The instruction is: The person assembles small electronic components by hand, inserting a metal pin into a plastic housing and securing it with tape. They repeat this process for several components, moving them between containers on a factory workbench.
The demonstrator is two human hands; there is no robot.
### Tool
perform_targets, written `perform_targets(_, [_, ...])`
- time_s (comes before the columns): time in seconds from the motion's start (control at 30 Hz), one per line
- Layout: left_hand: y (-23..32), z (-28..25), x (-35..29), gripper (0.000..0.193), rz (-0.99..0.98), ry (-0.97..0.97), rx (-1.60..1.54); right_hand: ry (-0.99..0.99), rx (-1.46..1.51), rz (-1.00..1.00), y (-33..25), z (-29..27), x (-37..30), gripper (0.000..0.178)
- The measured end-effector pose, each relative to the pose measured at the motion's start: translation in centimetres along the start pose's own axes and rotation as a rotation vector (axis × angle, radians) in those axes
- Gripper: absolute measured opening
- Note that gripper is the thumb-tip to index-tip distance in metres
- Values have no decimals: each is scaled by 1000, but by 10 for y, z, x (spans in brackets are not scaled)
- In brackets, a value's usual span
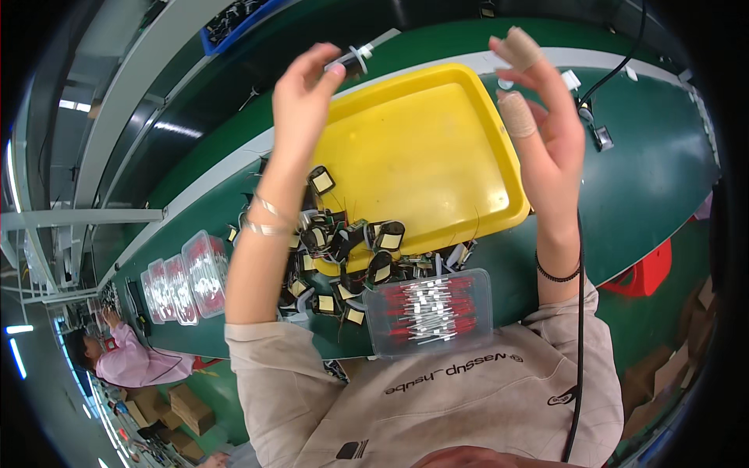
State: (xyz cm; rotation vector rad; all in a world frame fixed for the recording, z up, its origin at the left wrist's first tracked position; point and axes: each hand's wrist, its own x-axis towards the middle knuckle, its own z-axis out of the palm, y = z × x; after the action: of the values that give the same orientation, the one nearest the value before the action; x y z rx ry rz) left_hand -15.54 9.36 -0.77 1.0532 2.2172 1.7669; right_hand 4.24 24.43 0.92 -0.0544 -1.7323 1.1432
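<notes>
- Green workbench (647, 183).
- Yellow tray (413, 148).
- Black components (388, 238), heaped at the tray's near-left corner.
- Clear box (484, 320) of red-and-white leads (437, 308), at the workbench's near edge.
- Right hand (552, 132), thumb and fingers apart, by the tray's right edge.
- Left hand (304, 90), fingertips clamped on a dark component (353, 65).
- Dark component, held near the tray's far-left corner.

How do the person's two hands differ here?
The left hand grips a small dark part; the right hand has thumb and fingers apart. Tan wraps cover two right digits; the left hand shows none. Silvery bands circle the left forearm, a dark beaded band the right. Both hands are near the yellow tray.
</notes>
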Motion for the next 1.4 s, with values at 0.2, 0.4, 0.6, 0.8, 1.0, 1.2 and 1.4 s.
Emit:
perform_targets(0.2, [2,12,-17,36,-7,-432,653,-220,-61,20,-14,-23,-4,70])
perform_targets(0.4, [35,40,-96,28,-46,-1090,875,-460,163,125,-34,-24,-10,69])
perform_targets(0.6, [18,23,-120,23,169,-782,814,-699,-98,159,-70,-26,-31,35])
perform_targets(0.8, [53,11,-122,30,211,-443,656,-1258,-365,-19,-74,-17,-98,26])
perform_targets(1.0, [65,0,-142,29,246,-87,333,-1271,-454,-62,-60,-11,-147,29])
perform_targets(1.2, [66,-7,-151,29,184,-9,137,-1342,-490,-1,-65,-9,-152,40])
perform_targets(1.4, [72,-16,-148,31,173,28,83,-1288,-277,104,-61,-16,-133,49])
